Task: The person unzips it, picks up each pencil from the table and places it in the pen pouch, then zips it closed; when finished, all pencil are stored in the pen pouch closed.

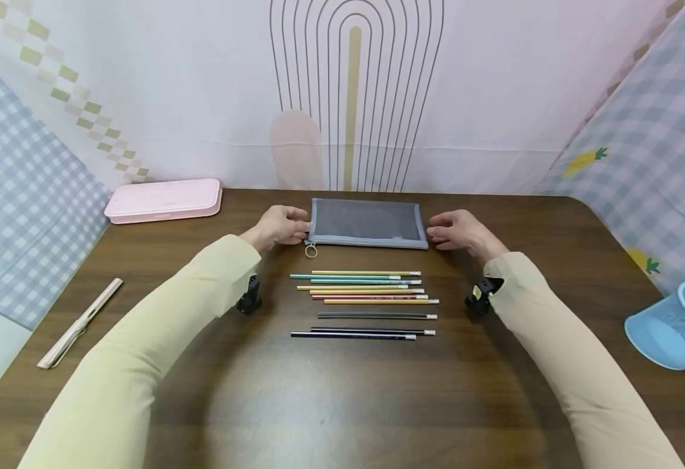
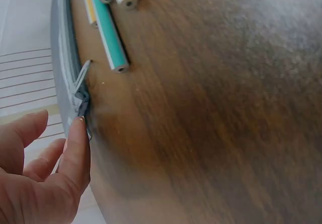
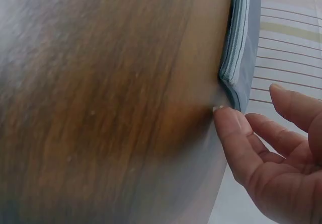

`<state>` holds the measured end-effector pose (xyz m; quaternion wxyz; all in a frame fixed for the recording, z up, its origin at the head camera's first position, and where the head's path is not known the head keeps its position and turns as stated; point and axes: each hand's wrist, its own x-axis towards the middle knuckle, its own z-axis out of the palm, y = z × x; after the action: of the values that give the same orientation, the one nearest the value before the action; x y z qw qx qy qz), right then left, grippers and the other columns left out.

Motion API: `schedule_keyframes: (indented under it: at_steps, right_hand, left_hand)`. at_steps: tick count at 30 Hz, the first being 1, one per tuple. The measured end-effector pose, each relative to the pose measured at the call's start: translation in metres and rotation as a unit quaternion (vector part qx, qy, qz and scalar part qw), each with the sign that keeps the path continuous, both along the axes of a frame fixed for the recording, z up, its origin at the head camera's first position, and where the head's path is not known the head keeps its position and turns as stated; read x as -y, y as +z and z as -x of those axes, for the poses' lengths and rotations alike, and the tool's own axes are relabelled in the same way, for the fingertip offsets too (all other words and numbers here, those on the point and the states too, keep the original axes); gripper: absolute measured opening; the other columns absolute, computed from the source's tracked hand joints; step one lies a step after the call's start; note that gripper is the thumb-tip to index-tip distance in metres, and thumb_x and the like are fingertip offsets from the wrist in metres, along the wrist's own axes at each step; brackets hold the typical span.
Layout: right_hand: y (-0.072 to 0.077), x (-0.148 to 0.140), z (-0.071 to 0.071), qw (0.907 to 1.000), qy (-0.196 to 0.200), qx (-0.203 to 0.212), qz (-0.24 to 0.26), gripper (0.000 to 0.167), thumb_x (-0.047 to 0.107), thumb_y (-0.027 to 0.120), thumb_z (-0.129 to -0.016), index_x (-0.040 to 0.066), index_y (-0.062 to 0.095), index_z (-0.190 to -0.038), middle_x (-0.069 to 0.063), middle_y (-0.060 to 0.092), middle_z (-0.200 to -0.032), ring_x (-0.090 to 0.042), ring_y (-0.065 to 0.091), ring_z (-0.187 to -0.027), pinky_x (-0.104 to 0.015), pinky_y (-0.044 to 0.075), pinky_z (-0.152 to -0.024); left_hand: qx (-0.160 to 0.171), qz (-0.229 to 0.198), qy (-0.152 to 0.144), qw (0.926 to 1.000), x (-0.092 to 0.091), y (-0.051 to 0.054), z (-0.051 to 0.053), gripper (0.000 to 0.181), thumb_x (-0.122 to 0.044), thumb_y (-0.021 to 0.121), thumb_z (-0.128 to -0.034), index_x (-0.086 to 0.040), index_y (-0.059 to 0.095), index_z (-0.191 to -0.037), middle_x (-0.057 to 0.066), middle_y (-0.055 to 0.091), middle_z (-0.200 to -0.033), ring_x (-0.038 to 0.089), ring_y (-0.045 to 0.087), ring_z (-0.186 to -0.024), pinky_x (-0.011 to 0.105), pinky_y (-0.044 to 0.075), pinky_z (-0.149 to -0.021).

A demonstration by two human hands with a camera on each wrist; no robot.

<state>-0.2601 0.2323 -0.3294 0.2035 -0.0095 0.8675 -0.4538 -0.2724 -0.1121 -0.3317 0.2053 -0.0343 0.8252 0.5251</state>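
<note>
A grey-blue mesh zipper pouch (image 1: 365, 221) lies flat near the back of the table, its zipper edge toward me and a ring pull (image 1: 311, 251) at its front left corner. Beside its left end is my left hand (image 1: 280, 226); in the left wrist view a fingertip touches the zipper end, thumb apart. My right hand (image 1: 462, 233) is at the pouch's right end, fingers loosely bent, the fingertips close to its corner in the right wrist view. Several pencils (image 1: 365, 301), yellow, teal, red and dark, lie in rows in front of the pouch, erasers to the right.
A pink pencil case (image 1: 164, 200) lies at the back left. Nearer on the left is a thin beige rolled item (image 1: 81, 324). A blue mesh bin (image 1: 673, 329) stands at the right edge. Patterned cloth (image 1: 483, 98) hangs behind the brown table (image 1: 330, 404).
</note>
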Motion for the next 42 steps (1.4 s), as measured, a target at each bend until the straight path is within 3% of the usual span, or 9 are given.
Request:
schedule_keyframes:
  at_steps: [4, 8, 12, 16, 21, 26, 30, 37, 42]
  right_hand:
    - [-0.002, 0.005, 0.002, 1.0000, -0.002, 0.005, 0.005, 0.049, 0.007, 0.047, -0.098, -0.012, 0.030, -0.140, -0.033, 0.042, -0.135, -0.041, 0.048, -0.121, -0.043, 0.047, -0.096]
    - [-0.004, 0.007, 0.004, 0.9999, -0.011, 0.008, -0.004, 0.048, 0.007, 0.049, -0.097, -0.012, 0.033, -0.138, -0.031, 0.045, -0.130, -0.036, 0.052, -0.114, -0.041, 0.049, -0.093]
    - [-0.007, 0.008, 0.006, 0.9996, -0.024, 0.001, -0.017, 0.045, 0.004, 0.050, -0.096, -0.013, 0.037, -0.135, -0.028, 0.048, -0.123, -0.025, 0.056, -0.100, -0.033, 0.055, -0.085]
    - [-0.010, 0.007, 0.006, 0.9994, -0.032, -0.006, -0.012, 0.044, 0.002, 0.051, -0.095, -0.014, 0.039, -0.134, -0.025, 0.050, -0.117, -0.013, 0.057, -0.083, -0.023, 0.057, -0.071]
    - [-0.011, 0.005, 0.006, 0.9993, -0.037, -0.007, -0.003, 0.045, 0.002, 0.052, -0.095, -0.013, 0.038, -0.135, -0.022, 0.049, -0.112, -0.008, 0.055, -0.074, -0.019, 0.055, -0.065]
    - [-0.010, 0.003, 0.006, 0.9991, -0.042, -0.009, 0.006, 0.047, 0.002, 0.052, -0.094, -0.012, 0.037, -0.136, -0.017, 0.050, -0.104, -0.005, 0.055, -0.070, -0.018, 0.055, -0.064]
    - [-0.009, 0.003, 0.007, 0.9990, -0.043, -0.010, 0.010, 0.047, 0.001, 0.052, -0.094, -0.011, 0.036, -0.137, -0.017, 0.050, -0.104, -0.004, 0.055, -0.069, -0.018, 0.055, -0.063]
    - [-0.011, 0.001, 0.006, 0.9987, -0.047, -0.019, -0.002, 0.045, 0.004, 0.051, -0.095, -0.009, 0.038, -0.137, -0.023, 0.048, -0.116, -0.014, 0.057, -0.081, -0.020, 0.055, -0.069]
    - [-0.011, 0.002, 0.002, 0.9902, -0.089, -0.107, -0.011, 0.040, 0.006, 0.053, -0.094, -0.008, 0.047, -0.131, -0.020, 0.052, -0.112, -0.022, 0.057, -0.094, -0.023, 0.055, -0.076]
  left_hand:
    - [0.000, 0.011, 0.004, 0.9999, -0.001, -0.004, 0.000, 0.047, -0.011, 0.059, -0.0925, -0.001, 0.045, -0.137, 0.018, 0.059, -0.123, 0.010, 0.060, -0.079, 0.029, 0.054, -0.086]
    - [-0.003, 0.009, 0.006, 0.9999, -0.005, -0.008, 0.001, 0.047, -0.009, 0.060, -0.0920, 0.000, 0.046, -0.136, 0.020, 0.059, -0.124, 0.015, 0.062, -0.088, 0.030, 0.054, -0.086]
    - [-0.001, 0.006, 0.015, 0.9999, -0.009, -0.009, 0.001, 0.047, -0.008, 0.060, -0.0914, 0.001, 0.047, -0.135, 0.021, 0.059, -0.124, 0.017, 0.062, -0.093, 0.030, 0.053, -0.087]
    - [0.001, -0.003, 0.018, 0.9998, -0.011, -0.011, 0.002, 0.046, -0.007, 0.061, -0.0908, 0.003, 0.048, -0.134, 0.022, 0.060, -0.122, 0.011, 0.061, -0.082, 0.030, 0.054, -0.086]
    - [0.007, -0.032, 0.024, 0.9992, -0.013, -0.011, 0.002, 0.044, -0.007, 0.060, -0.0914, 0.004, 0.049, -0.133, 0.021, 0.058, -0.122, 0.003, 0.057, -0.070, 0.028, 0.053, -0.086]
    - [0.030, -0.068, 0.042, 0.9963, -0.014, -0.009, 0.001, 0.045, -0.006, 0.057, -0.0927, 0.002, 0.046, -0.136, 0.019, 0.054, -0.127, 0.007, 0.058, -0.080, 0.029, 0.049, -0.093]
    - [0.044, -0.098, 0.059, 0.9925, -0.015, -0.008, 0.000, 0.046, -0.004, 0.057, -0.0927, 0.001, 0.045, -0.137, 0.019, 0.052, -0.129, 0.013, 0.057, -0.091, 0.031, 0.047, -0.097]
    - [0.066, -0.133, 0.082, 0.9854, -0.017, -0.007, -0.002, 0.046, -0.004, 0.056, -0.0928, -0.003, 0.046, -0.137, 0.016, 0.053, -0.129, 0.011, 0.056, -0.087, 0.032, 0.046, -0.098]
    - [0.070, -0.149, 0.090, 0.9822, -0.021, -0.005, -0.003, 0.046, -0.003, 0.056, -0.0930, -0.004, 0.046, -0.138, 0.016, 0.054, -0.128, 0.008, 0.057, -0.078, 0.031, 0.048, -0.096]
